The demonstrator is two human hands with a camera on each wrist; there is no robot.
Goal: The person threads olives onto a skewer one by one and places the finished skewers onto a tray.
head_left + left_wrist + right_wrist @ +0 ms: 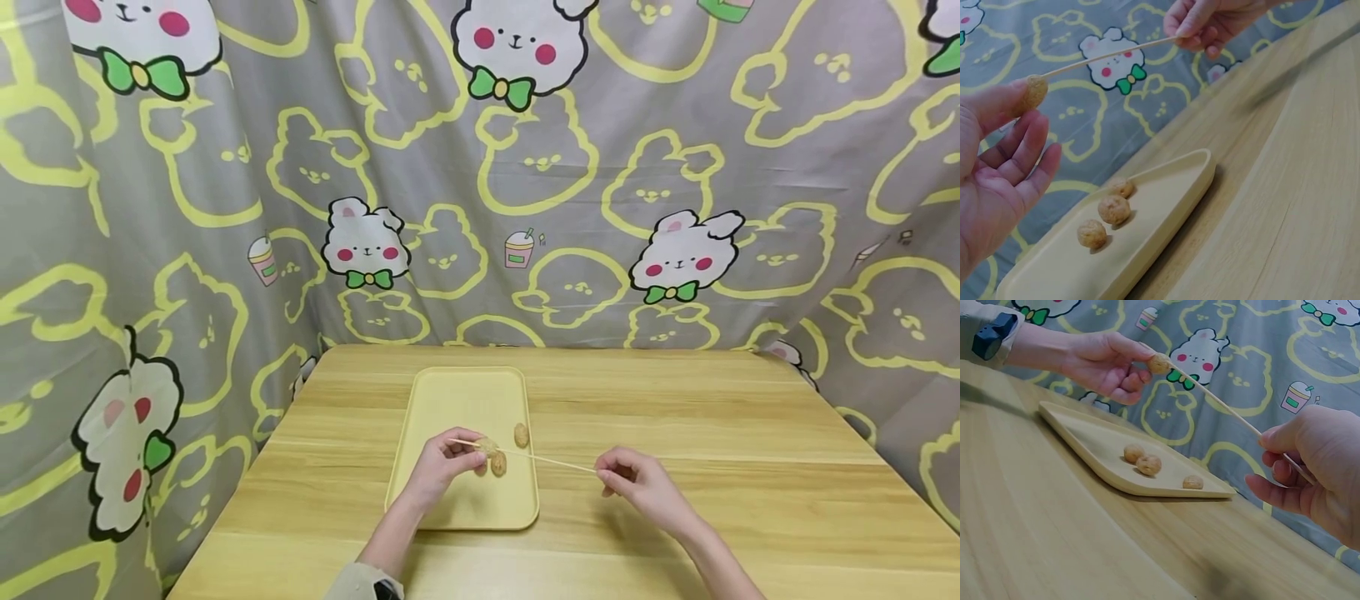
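Note:
My left hand (pixel 435 471) pinches a round, wrinkled, light-brown ball (pixel 1036 92) between thumb and fingers, above the tray. A thin wooden skewer (pixel 551 461) runs through this ball, with its far end sticking out past it on the left in the head view. To the right, my right hand (pixel 637 483) holds the skewer's other end between thumb and fingers, above the table. Three similar balls lie on the pale yellow tray (pixel 465 392): one ball (pixel 1193 482) sits apart, and two others (pixel 1149 465) are close together below the left hand.
The tray stands on a wood-grain table (pixel 720 400), left of its middle. A grey curtain (pixel 570 167) with yellow outlines and white cartoon animals hangs behind the table and along its sides. A dark watch-like device (pixel 992 337) is at the left sleeve.

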